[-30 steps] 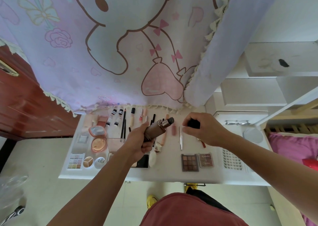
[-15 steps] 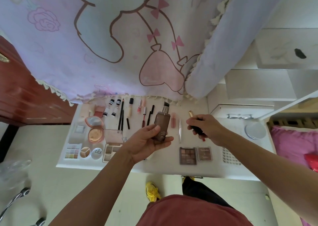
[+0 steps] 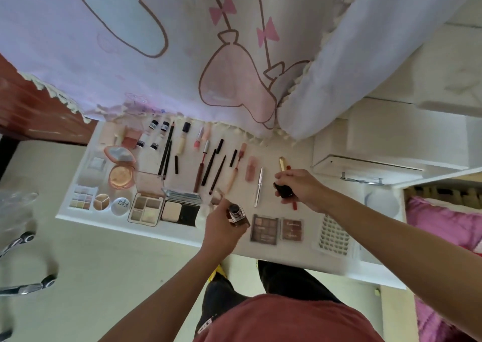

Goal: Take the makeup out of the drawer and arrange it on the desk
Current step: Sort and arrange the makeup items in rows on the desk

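A person's left hand [image 3: 220, 228] grips a brown bottle [image 3: 237, 215] over the front of the white desk [image 3: 287, 253], just beside 2 eyeshadow palettes [image 3: 264, 228]. The right hand [image 3: 302, 188] clasps a black cap [image 3: 283, 190] near a gold tube [image 3: 282, 163].

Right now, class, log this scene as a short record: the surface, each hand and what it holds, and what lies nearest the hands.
Surface: white desk, makeup laid out in rows
Left hand: grips a brown bottle, cap off
Right hand: holds a black cap
Between hands: silver stick lying flat
Front edge: two brown eyeshadow palettes side by side, white basket to their right
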